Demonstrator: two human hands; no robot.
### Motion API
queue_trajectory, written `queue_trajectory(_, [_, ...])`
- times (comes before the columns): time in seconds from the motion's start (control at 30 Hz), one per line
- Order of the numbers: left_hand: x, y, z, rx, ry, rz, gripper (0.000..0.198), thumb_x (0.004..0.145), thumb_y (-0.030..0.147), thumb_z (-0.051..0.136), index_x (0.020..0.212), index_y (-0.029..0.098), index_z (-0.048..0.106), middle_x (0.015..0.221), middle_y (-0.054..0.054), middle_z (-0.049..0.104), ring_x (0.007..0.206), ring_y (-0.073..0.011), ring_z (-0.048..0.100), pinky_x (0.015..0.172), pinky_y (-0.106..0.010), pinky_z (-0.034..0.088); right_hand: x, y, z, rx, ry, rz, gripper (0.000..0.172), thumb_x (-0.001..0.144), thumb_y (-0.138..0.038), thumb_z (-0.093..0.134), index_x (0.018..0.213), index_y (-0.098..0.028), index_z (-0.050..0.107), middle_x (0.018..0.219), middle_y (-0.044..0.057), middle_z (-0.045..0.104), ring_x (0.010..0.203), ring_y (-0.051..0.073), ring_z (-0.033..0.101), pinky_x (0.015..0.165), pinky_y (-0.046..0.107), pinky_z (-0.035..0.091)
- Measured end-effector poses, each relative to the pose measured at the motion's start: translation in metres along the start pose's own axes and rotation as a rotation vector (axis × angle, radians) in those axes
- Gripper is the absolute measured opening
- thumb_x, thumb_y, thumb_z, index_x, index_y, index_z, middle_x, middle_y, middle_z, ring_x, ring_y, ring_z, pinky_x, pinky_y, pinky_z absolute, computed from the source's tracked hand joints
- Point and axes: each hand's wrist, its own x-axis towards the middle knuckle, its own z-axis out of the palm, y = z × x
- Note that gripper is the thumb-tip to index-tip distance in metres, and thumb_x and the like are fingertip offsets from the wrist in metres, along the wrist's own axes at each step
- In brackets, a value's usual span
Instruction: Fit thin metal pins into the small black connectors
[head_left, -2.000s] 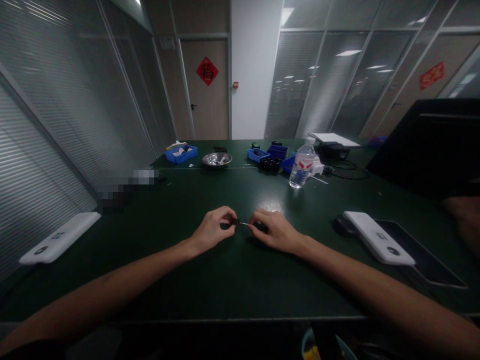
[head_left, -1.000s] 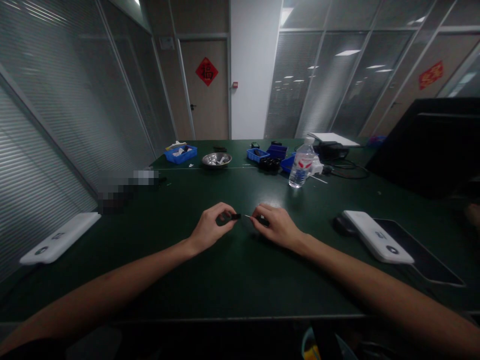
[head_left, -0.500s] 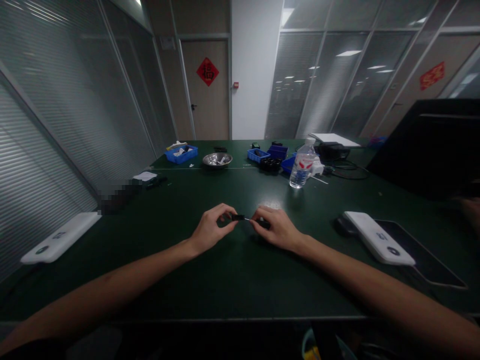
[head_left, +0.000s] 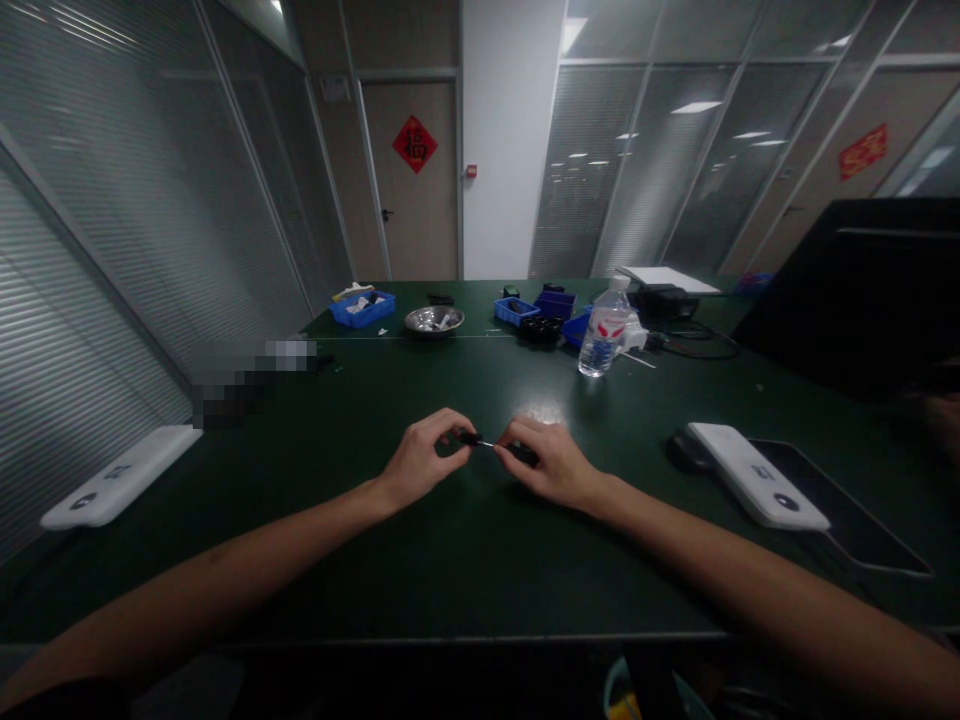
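Observation:
Over the middle of the dark green table, my left hand pinches a small black part between thumb and fingers. My right hand is closed on a thin tool with a dark handle, partly hidden by the fingers. Its thin metal shaft points left and reaches the black part. Whether the tip sits inside the part is too small to tell.
Behind the hands stand a water bottle, a metal bowl and blue trays. White devices lie at left and right. A dark monitor stands at the right.
My right hand has shifted slightly left and down with the tool. The black part in my left hand has tilted a little.

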Motion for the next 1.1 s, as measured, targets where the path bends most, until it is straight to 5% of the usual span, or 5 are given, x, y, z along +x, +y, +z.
queue_trajectory(0.33, [-0.001,-0.003,0.001,0.019,0.0,0.004,0.021,0.09,0.017,0.07,0.11,0.022,0.066,0.108,-0.002,0.066,0.096,-0.0183,0.064,0.081,-0.031,0.053,0.006,-0.011,0.005,-0.059,-0.018,0.026,0.016,0.103,-0.031,0.054,0.098,-0.019,0.064,0.089,0.003,0.062,0.07,0.013,0.056,0.062,0.026,0.039])
queue_trajectory(0.6, [0.0,-0.002,0.001,0.018,0.024,-0.026,0.016,0.093,0.02,0.069,0.108,0.022,0.066,0.108,-0.002,0.067,0.095,-0.018,0.065,0.079,-0.031,0.053,0.002,0.011,-0.001,-0.029,0.011,0.113,0.013,0.101,-0.029,0.057,0.095,-0.02,0.065,0.088,0.003,0.064,0.072,0.015,0.058,0.066,0.027,0.043])
queue_trajectory(0.83, [0.0,0.001,0.0,0.011,0.007,0.005,0.019,0.093,0.023,0.07,0.111,0.022,0.067,0.11,-0.004,0.067,0.095,-0.0186,0.065,0.079,-0.032,0.054,0.004,0.006,0.002,-0.001,-0.11,0.14,0.011,0.1,-0.029,0.06,0.098,-0.02,0.066,0.091,0.004,0.065,0.072,0.015,0.058,0.063,0.026,0.043])
queue_trajectory(1.1, [0.001,0.001,0.0,0.013,0.007,0.005,0.02,0.093,0.023,0.07,0.112,0.022,0.067,0.11,-0.004,0.067,0.094,-0.0186,0.065,0.077,-0.031,0.054,0.003,0.006,0.005,0.04,-0.048,0.13,0.011,0.1,-0.029,0.06,0.097,-0.02,0.065,0.086,0.002,0.063,0.072,0.015,0.058,0.065,0.027,0.043])
